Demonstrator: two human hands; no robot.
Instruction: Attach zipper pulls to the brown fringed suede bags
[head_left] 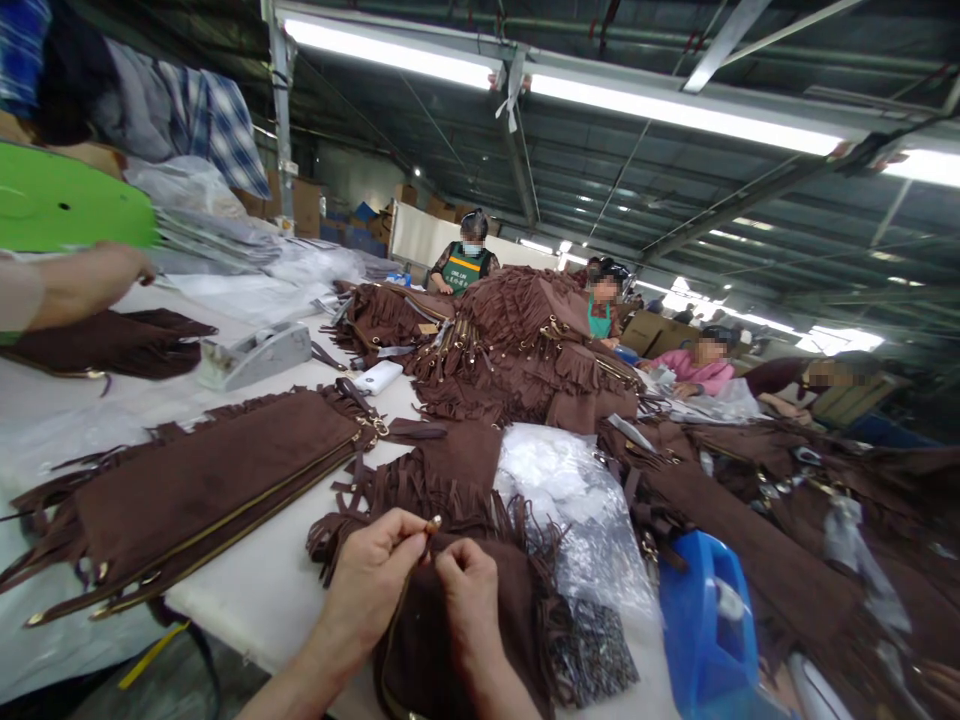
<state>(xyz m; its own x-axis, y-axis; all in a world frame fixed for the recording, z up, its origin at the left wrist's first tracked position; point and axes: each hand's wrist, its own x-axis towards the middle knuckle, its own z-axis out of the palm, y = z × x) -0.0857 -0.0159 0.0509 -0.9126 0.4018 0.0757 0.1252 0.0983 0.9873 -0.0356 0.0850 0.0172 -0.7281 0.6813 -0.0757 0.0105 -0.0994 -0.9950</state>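
Note:
A brown fringed bag [487,560] with a gold zipper along its left side lies at the table's near edge, under both hands. My left hand [382,565] is closed in a pinch at the bag's top corner, where a small shiny metal bit shows at the fingertips. Close beside it, my right hand [472,590] pinches the same upper edge; what exactly lies between its fingers is hidden. Just beyond the hands is another brown fringed piece [469,455]. To the left, a larger brown bag [217,480] lies flat with its gold zipper shut.
Clear plastic bags [562,480] and a blue plastic holder [709,620] are on the right. A grey tape dispenser [255,355] and a white phone-like object [379,377] lie beyond the left bag. Heaped brown bags [502,320] fill the middle. A co-worker's arm [82,285] reaches in from the left.

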